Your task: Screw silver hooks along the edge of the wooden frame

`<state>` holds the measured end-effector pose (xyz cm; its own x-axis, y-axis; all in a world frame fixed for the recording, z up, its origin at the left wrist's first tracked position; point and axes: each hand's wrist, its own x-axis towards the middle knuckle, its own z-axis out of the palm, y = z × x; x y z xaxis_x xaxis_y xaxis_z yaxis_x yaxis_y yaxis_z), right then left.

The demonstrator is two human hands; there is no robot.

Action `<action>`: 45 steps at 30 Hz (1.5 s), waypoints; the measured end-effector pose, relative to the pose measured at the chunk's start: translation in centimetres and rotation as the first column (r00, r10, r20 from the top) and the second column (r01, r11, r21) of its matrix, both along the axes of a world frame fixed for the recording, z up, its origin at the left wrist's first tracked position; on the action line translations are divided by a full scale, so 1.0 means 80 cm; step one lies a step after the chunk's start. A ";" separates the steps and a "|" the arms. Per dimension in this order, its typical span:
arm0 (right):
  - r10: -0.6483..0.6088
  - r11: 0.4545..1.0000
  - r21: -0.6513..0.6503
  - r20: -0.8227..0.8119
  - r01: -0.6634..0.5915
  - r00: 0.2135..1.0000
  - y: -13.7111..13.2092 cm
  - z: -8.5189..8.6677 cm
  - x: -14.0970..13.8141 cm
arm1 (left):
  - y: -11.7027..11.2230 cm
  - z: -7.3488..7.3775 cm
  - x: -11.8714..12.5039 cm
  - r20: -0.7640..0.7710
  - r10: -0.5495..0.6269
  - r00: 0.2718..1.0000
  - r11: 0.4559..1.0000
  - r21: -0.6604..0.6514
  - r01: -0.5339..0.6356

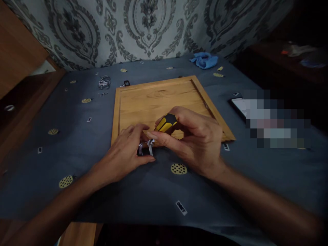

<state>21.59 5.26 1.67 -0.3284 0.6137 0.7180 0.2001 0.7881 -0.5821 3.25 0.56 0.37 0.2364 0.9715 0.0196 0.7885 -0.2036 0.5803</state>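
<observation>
My right hand (197,140) is closed around a screwdriver (166,123) with a yellow and black handle, which points down and to the left. Its tip meets a small shiny metal fitting (150,147) at the near edge of a wooden panel (143,106). My left hand (125,147) grips that fitting between thumb and fingers, steadying it beside the panel edge. Fingers hide part of the fitting, so its exact kind cannot be made out. The panel lies flat and has a raised frame around its sides.
A dark patterned cloth (84,150) covers the table. Several shiny metal fittings (104,82) lie at the back left, with small screws (103,94) before them. A crumpled blue cloth (204,60) lies behind the panel; a phone (238,106) is at the right.
</observation>
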 end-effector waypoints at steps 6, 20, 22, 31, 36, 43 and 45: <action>-0.040 0.999 0.009 0.014 0.040 0.999 0.000 0.001 -0.002 | -0.001 -0.002 0.001 0.009 0.028 1.000 0.999 0.014 -0.028; 0.152 0.975 -0.161 -0.017 -0.153 0.988 0.010 0.004 0.005 | 0.000 -0.003 -0.002 0.011 -0.017 1.000 1.000 0.026 0.017; 0.216 0.957 -0.203 0.008 -0.209 0.976 0.014 0.009 0.010 | 0.000 -0.003 -0.003 0.015 -0.024 1.000 0.999 0.029 0.024; 0.290 0.941 -0.202 0.060 -0.273 0.955 0.020 0.019 0.019 | 0.000 0.000 -0.001 0.034 0.001 0.999 1.000 0.008 -0.001; 0.190 0.979 -0.082 0.071 -0.185 0.979 0.012 0.015 0.013 | -0.001 -0.006 -0.003 0.013 -0.023 1.000 0.999 0.045 0.023; 0.096 0.995 0.007 0.083 -0.097 0.992 0.007 0.012 0.008 | -0.003 -0.009 -0.003 -0.011 -0.012 1.000 0.999 0.048 0.012; 0.092 0.995 0.022 0.081 -0.094 0.992 0.007 0.012 0.007 | -0.003 -0.009 -0.003 -0.011 -0.010 1.000 0.999 0.045 0.011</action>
<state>22.13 5.83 2.67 -0.4405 0.5596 0.7020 0.1702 0.8199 -0.5467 3.00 0.34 -0.37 0.2471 0.9671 0.0608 0.7922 -0.2377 0.5621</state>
